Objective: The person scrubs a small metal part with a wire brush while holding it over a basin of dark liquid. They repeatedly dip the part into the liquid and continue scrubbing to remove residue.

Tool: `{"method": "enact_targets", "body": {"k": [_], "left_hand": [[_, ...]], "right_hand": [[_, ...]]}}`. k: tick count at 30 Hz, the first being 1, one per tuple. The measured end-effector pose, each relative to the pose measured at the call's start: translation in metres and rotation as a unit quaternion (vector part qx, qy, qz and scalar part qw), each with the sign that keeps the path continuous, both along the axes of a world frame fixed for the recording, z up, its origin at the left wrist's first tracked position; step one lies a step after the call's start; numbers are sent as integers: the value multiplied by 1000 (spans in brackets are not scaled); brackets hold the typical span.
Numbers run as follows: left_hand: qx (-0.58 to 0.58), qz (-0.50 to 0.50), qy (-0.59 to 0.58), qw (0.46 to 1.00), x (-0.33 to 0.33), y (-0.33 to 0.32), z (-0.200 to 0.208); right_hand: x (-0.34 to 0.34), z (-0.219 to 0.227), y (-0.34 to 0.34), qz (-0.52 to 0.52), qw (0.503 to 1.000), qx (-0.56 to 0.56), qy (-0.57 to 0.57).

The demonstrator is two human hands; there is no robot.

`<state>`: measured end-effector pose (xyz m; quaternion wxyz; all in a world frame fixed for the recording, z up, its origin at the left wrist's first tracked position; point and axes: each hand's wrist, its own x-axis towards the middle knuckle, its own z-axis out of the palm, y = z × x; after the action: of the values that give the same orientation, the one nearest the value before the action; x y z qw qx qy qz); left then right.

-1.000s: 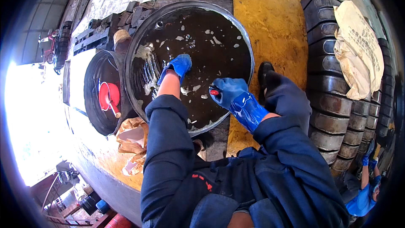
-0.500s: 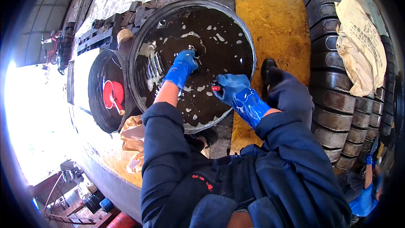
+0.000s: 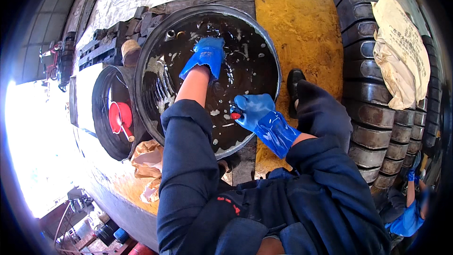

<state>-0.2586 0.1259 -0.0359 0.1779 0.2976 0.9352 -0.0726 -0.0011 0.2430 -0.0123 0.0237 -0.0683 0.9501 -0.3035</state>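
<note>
A wide round metal tub (image 3: 278, 68) of dark liquid (image 3: 257, 73) with pale foam patches stands in front of me. My left hand (image 3: 207, 55), in a blue rubber glove, reaches into its far middle. Its fingertips are hidden, so whether they grip anything does not show. Over the tub's near right rim, my right hand (image 3: 255, 112) in a matching glove is closed around a tool handle (image 3: 235, 115) with a red end and black part. The rest of that tool is hidden by the fist. A metal ring-shaped part (image 3: 170, 34) sits at the tub's far left.
Left of the tub is a smaller dark tub (image 3: 101, 123) holding a red scoop (image 3: 120, 117). Brown paper (image 3: 146, 160) lies nearer me. Large ribbed metal track parts (image 3: 368, 94) line the right, with a pale sack (image 3: 401, 52) on top. A person in blue (image 3: 408, 217) is far right.
My left hand has moved farther from me, deeper across the tub. My right hand stays near the rim with the red-ended tool. The view has shifted slightly.
</note>
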Motion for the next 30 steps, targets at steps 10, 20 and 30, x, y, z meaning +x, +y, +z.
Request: {"method": "enact_targets", "body": {"k": [10,20,30], "left_hand": [[31,28,-2,999,22,10,21],[23,-8,-24,999,-19,-1,1],[-30,45,-81,995,7,18,50]], "right_hand": [[-1,-5,-1,0,999,-49,6],[2,-14,-7,2,998,-28,55],[3,-14,-1,-7,999,-15,37]]}}
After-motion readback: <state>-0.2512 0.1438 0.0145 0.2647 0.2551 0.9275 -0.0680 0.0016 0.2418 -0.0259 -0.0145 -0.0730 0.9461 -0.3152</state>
